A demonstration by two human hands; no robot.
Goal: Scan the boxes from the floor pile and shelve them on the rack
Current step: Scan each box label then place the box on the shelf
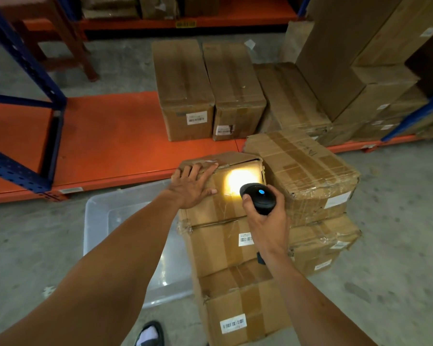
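A stack of brown cardboard boxes stands on the concrete floor in front of me. My left hand (191,186) lies flat, fingers spread, on the near face and top edge of the top box (218,211). My right hand (266,221) grips a black handheld scanner (259,197) with a lit blue button. The scanner throws a bright yellow patch of light on the top box's near face. Below it sit two more boxes with white barcode labels (245,238). A second stack (308,176) stands to the right, touching the first.
The rack's low orange shelf (105,146) runs across the view with blue uprights (53,136) at left. Several boxes (185,96) stand on it toward the right. A clear plastic bin (125,233) lies on the floor left of the stack. My shoe (149,334) shows below.
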